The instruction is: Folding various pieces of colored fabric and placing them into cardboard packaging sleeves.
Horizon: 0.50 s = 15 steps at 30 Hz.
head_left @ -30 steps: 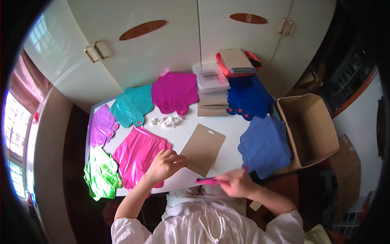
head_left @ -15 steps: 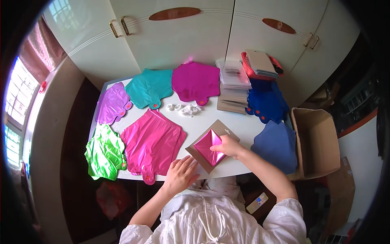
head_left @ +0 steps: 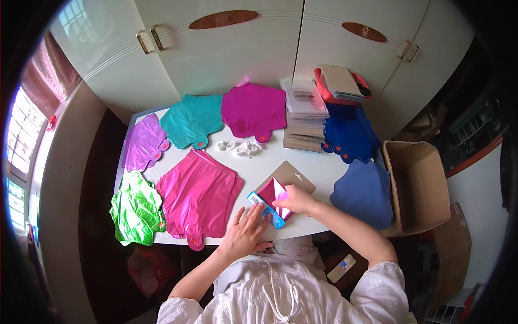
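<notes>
The right grip [head_left: 294,200] rests its thumb on a small folded square of shiny pink foil [head_left: 267,191] (whether it pinches or merely presses, one cannot tell). Just beside it, the left grip [head_left: 245,232] lies flattened, grasping nothing, fingertips on a narrow blue printed strip [head_left: 274,217] along the foil's edge. Beneath, a tan rectangular card [head_left: 286,171] shows beyond the right grip. This piece appears folded and laid on, though not yet let go. Left of the left grip, a large pink foil shape [head_left: 199,194] lies unfolded on the white desk [head_left: 319,170]; beyond both grips stands a layered stack of tan cards [head_left: 304,135].
</notes>
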Each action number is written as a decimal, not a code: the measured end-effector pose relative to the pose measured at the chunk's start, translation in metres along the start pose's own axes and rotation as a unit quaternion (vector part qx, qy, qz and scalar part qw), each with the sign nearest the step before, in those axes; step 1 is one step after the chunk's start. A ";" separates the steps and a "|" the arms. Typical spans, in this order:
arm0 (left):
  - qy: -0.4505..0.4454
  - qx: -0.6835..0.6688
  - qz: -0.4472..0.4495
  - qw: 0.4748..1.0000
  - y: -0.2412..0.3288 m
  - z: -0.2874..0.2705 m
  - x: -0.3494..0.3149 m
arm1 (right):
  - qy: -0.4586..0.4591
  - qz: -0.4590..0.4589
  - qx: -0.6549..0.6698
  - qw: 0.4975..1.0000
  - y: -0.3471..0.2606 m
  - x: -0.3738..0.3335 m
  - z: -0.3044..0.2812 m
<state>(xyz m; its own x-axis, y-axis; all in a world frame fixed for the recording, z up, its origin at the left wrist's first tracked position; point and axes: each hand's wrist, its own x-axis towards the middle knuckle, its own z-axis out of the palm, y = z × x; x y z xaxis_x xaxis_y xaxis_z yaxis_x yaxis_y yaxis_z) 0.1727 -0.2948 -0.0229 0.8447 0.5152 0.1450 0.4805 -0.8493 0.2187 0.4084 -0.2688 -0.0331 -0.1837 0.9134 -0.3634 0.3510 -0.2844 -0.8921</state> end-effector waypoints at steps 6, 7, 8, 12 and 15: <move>-0.032 0.020 0.020 0.999 -0.006 -0.004 0.002 | 0.075 0.007 -0.349 0.934 -0.035 -0.012 -0.012; -0.035 0.018 0.020 0.999 -0.005 -0.004 0.002 | 0.097 -0.016 -0.406 0.909 -0.040 -0.015 -0.017; -0.039 0.020 0.019 0.999 -0.006 -0.006 0.001 | 0.079 -0.117 -0.420 0.897 -0.036 -0.011 -0.025; -0.049 0.022 0.033 0.998 -0.009 -0.007 0.004 | 0.010 -0.332 -0.504 0.797 0.002 0.006 -0.043; -0.052 0.042 0.046 0.997 -0.011 -0.007 0.005 | -0.015 -0.352 -0.532 0.770 0.017 0.014 -0.039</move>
<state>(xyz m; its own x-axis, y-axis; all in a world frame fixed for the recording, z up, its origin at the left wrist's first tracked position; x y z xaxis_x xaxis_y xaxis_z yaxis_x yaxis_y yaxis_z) 0.1696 -0.2821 -0.0182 0.9038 0.4238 0.0591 0.4142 -0.9012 0.1277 0.4477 -0.2495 -0.0429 -0.6879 0.7201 0.0906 0.7052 0.6927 -0.1513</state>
